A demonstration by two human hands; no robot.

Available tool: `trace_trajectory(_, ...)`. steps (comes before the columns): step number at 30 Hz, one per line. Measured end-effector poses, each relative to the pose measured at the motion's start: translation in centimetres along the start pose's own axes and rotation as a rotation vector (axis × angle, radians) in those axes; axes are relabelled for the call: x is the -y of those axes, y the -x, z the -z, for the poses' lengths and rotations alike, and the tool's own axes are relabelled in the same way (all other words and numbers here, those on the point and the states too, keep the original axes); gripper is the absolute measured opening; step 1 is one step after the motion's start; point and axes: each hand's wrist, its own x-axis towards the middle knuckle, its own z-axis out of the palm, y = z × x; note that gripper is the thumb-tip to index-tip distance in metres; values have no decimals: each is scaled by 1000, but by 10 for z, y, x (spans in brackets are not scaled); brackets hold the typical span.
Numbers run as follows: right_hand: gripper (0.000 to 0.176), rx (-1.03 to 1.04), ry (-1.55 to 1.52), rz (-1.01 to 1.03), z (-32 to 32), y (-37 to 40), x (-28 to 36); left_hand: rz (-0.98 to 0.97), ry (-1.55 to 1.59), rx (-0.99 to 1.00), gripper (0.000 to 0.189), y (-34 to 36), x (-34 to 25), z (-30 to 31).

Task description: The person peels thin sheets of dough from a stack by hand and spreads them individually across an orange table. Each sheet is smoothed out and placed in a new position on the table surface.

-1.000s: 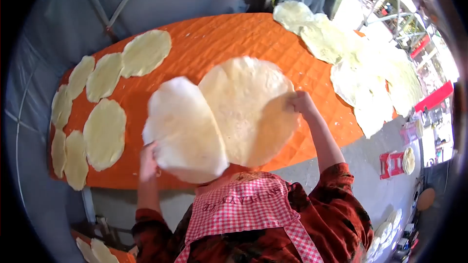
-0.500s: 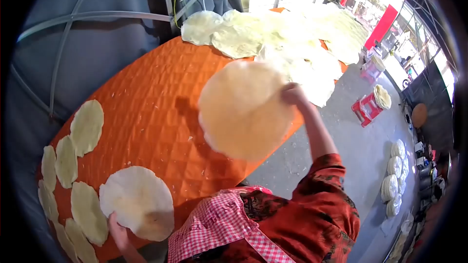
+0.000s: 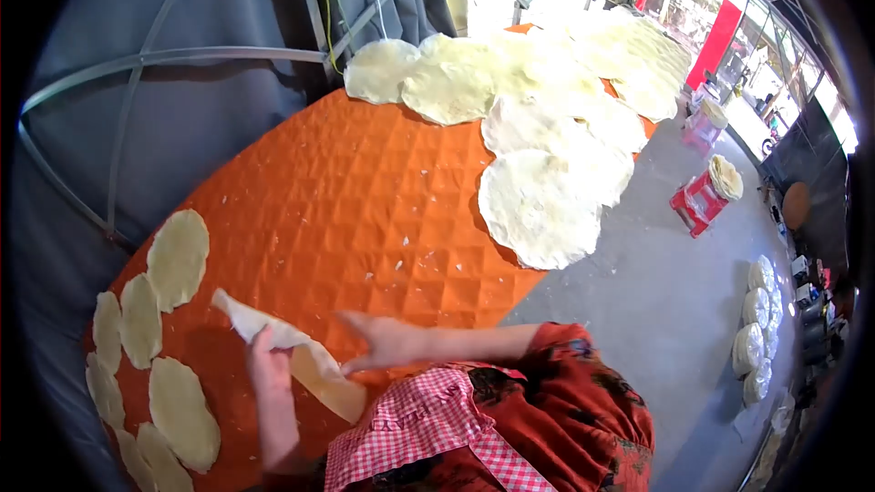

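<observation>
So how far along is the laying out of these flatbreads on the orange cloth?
Done: a row of rounds lies along the left edge of the orange cloth, and larger overlapping rounds cover its far right end. In hand: the left hand grips one drooping flatbread, the right hand open beside it. Left: the cloth's middle is bare, and this piece is not yet down.

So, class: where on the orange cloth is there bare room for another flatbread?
The middle of the cloth is bare, from the left row of flatbreads to the big round at the right edge. Crowded: the far pile, the left edge, and the near edge, where the left hand holds a folded flatbread.
</observation>
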Motion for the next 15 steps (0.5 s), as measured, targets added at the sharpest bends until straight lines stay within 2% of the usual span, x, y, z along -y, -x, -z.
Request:
trace_trajectory(2, 72, -52, 107, 58, -24, -39, 11, -39, 45, -5, 31, -6, -1, -35)
trace_trajectory(4, 36, -286, 227, 56, -15, -81, 7, -134, 61, 78, 28, 3, -18, -67)
trace_trajectory(6, 15, -258, -248, 184, 47, -105, -4, -197, 18, 232, 27, 16, -36, -82)
trace_trajectory(7, 12, -406, -221, 210, 79, -124, -24, -234, -67, 231, 26, 18, -39, -78)
trace_trajectory(8, 17, -509, -148, 183, 120, -133, -42, -268, -151, 225, 25, 21, -40, -68)
trace_trajectory(9, 17, -648, -273, 59, 161, -125, -40, -303, -236, 216, 24, 25, -41, -55)
trace_trajectory(10, 19, -660, -181, -23, 206, -121, -55, -296, -334, 104, 20, 18, -32, -26)
trace_trajectory(11, 20, -666, -362, 8, 244, -115, -83, -268, -356, -19, 18, 15, -22, 6)
trace_trajectory(12, 22, -771, -486, 53, 274, -112, -113, -268, -383, -137, 18, 20, -12, 33)
trace_trajectory(13, 26, -801, -478, -4, 300, -89, -116, -262, -407, -257, 18, 27, -1, 58)
trace_trajectory(14, 25, -893, -496, 27, 324, -82, -159, -219, -458, -389, 18, 33, 11, 82)
trace_trajectory(15, 26, -984, -426, -46, 338, -63, -170, -169, -509, -523, 18, 41, 23, 108)
